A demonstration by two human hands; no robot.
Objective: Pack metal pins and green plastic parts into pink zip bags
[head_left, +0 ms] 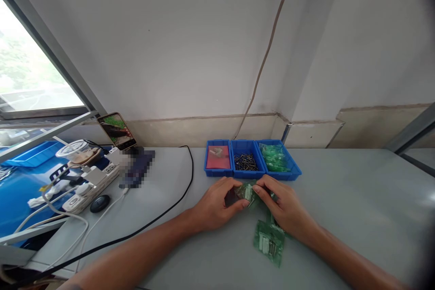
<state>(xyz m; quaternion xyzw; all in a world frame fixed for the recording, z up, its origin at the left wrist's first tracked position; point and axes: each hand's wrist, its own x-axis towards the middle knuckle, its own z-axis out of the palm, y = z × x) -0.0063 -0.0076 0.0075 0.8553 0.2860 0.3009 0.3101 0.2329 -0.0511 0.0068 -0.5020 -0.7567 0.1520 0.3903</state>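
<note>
My left hand and my right hand meet over the grey table, just in front of three blue bins. Both pinch a small green circuit board between their fingertips, with a dark part at its left end under my left fingers. A second green circuit board with white parts lies flat on the table below my right hand.
The left blue bin holds a red sheet, the middle bin dark metal pins, the right bin green parts. A black cable crosses the table. A phone, power strip and blue tray sit at left.
</note>
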